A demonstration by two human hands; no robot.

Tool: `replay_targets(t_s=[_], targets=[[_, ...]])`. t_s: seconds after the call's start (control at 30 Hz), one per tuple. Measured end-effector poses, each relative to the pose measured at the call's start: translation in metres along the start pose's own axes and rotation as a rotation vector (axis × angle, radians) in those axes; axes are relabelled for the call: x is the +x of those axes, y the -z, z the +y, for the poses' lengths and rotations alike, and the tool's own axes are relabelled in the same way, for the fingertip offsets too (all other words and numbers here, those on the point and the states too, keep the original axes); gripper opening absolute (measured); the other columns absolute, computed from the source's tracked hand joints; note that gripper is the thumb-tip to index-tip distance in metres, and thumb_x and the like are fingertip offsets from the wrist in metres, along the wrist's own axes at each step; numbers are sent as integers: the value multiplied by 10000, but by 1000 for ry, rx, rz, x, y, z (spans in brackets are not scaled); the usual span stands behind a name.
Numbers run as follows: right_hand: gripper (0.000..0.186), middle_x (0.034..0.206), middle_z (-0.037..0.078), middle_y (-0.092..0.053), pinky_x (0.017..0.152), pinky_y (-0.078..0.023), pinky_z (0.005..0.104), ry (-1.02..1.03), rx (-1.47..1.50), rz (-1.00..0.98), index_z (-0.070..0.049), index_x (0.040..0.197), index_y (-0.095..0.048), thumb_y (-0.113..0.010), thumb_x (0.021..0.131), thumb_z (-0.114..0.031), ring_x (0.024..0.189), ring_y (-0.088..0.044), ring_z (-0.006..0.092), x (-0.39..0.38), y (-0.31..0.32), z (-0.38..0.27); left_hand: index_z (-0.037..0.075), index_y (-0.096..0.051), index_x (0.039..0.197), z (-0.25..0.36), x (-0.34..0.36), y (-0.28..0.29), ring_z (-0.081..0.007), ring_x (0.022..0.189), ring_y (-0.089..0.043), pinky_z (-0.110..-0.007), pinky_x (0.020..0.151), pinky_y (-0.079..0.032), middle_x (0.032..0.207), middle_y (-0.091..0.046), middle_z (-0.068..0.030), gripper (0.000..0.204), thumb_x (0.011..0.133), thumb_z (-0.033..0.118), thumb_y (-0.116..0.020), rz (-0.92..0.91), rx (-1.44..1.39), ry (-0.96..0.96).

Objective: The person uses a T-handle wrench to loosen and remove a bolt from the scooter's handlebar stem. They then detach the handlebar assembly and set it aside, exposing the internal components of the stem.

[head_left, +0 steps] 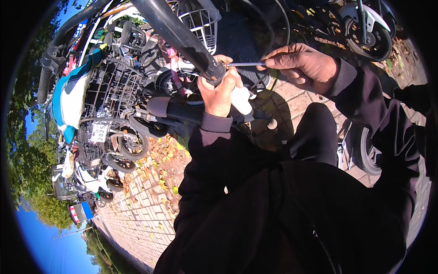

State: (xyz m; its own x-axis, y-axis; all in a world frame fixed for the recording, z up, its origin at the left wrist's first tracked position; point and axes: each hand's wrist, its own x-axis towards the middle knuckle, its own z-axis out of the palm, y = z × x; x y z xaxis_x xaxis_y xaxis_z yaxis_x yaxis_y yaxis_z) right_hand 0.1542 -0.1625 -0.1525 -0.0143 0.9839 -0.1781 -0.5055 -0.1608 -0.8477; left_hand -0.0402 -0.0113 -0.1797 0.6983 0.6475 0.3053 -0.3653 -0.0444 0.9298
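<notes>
A thick black tube (182, 39) slants down from the top of the view. My left hand (218, 95) is wrapped around its lower end. From the right, my right hand (305, 65) pinches a thin metal rod (246, 64) between thumb and fingers. The rod lies nearly level, and its far tip meets the tube's end beside my left thumb. Whether the tip goes inside the tube I cannot tell. Just below my left fingers is a smooth white piece (242, 101), its kind unclear and partly hidden by the hand.
Parked bikes and scooters crowd the left, with a black wire basket (112, 89) and a teal-and-white cover (70, 98). A white basket (200, 27) stands behind the tube. Black cables (288, 23) loop overhead. A wheel (367, 153) stands right of my knee, over brick paving (141, 208).
</notes>
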Motion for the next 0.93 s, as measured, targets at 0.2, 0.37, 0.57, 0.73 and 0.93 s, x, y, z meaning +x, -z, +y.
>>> replay_targets(t_s=[0.2, 0.37, 0.57, 0.73, 0.93], targets=[[200, 828, 49, -671, 583, -461, 275, 573, -752, 191, 13, 1048, -662, -701, 941, -151, 631, -569, 133, 2, -13, 7, -25, -576, 1141, 2, 1, -3, -120, 575, -588, -259, 561, -488, 756, -607, -41, 305, 854, -2, -678, 10, -24, -5], [250, 821, 99, -602, 640, -550, 322, 1165, -2004, 379, -81, 1028, -637, -685, 783, -93, 751, -679, 245, -14, -17, 10, 11, -568, 1075, -1, -1, 1, -125, 572, -594, -265, 548, -493, 765, -603, -46, 271, 832, -29, -680, 2, -58, -10], [160, 655, 92, -594, 578, -521, 321, 865, -1590, 342, -97, 1034, -664, -668, 890, -167, 598, -626, 284, -9, -18, 11, 9, -565, 1074, -4, 1, 4, -127, 592, -595, -274, 565, -497, 753, -600, -43, 295, 815, 20, -706, -24, -50, -5], [181, 624, -39, -554, 413, -265, 209, -14, -185, 46, -17, 992, -704, -678, 965, -194, 462, -372, 26, 1, -10, -7, 2, -565, 1079, -2, 3, 3, -128, 616, -598, -276, 588, -501, 760, -605, -49, 299, 818, 28, -709, -46, -37, -5], [228, 586, -59, -466, 413, -192, 212, -194, -255, 70, -43, 990, -693, -726, 938, -263, 435, -297, 31, 0, -11, -23, -7, -579, 1159, 5, 6, -2, -134, 833, -646, -280, 725, -544, 1029, -665, -93, 347, 832, -7, -693, -32, 147, -143]])
